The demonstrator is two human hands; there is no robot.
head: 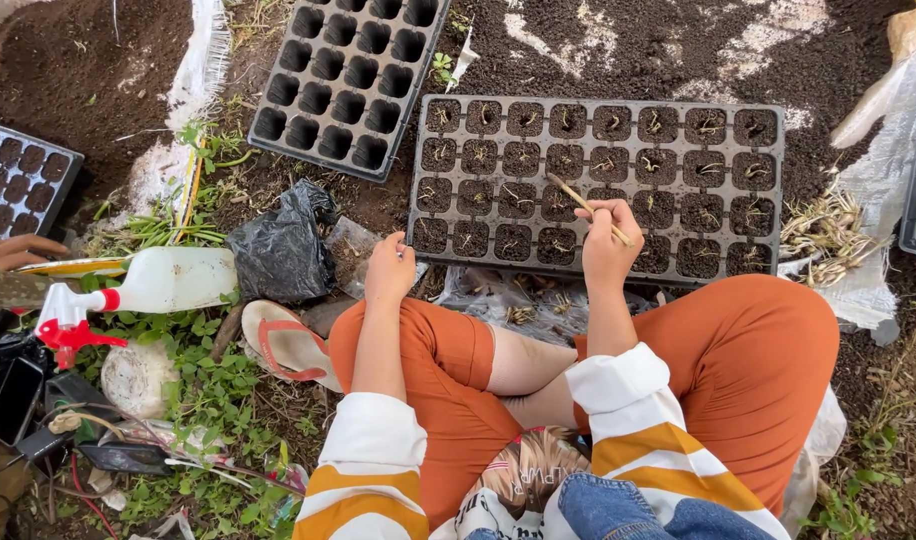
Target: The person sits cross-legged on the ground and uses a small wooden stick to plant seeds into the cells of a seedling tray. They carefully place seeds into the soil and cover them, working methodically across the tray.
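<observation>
A black seedling tray filled with soil and small cuttings lies on the ground in front of my crossed legs in orange trousers. My right hand holds a thin wooden stick over the tray's near rows, its tip pointing into a cell. My left hand is closed loosely at the tray's near left corner, just above my knee; I cannot see anything in it. A heap of pale cuttings lies to the right of the tray.
An empty black tray lies at the back left, another at far left. A spray bottle, a black bag, a sandal and a phone lie to my left. Another person's hand shows at the left edge.
</observation>
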